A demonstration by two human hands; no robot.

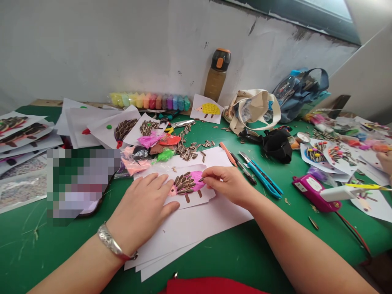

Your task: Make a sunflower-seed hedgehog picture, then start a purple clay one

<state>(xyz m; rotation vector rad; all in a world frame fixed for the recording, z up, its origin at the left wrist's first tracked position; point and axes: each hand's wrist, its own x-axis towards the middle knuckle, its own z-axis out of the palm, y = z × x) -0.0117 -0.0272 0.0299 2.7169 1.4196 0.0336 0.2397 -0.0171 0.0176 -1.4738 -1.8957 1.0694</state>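
A paper cut-out of a hedgehog (186, 185) lies on a stack of white paper (190, 228), with a pink clay body and rows of sunflower seeds. My left hand (143, 208) rests flat on the cut-out's left side, its fingers apart and holding nothing. My right hand (228, 183) pinches a single sunflower seed (201, 179) between finger and thumb, at the pink clay's right edge. Loose sunflower seeds (190, 150) lie in a heap on the green mat (45, 245) beyond the paper.
Blue utility knives (260, 177) lie right of the paper, and scissors (180, 124) lie further back. A pixelated object (82, 183) sits left. Another person's hand (384, 161) enters at the right edge, near finished seed pictures (324, 157) and a magenta device (315, 192) with a red cable.
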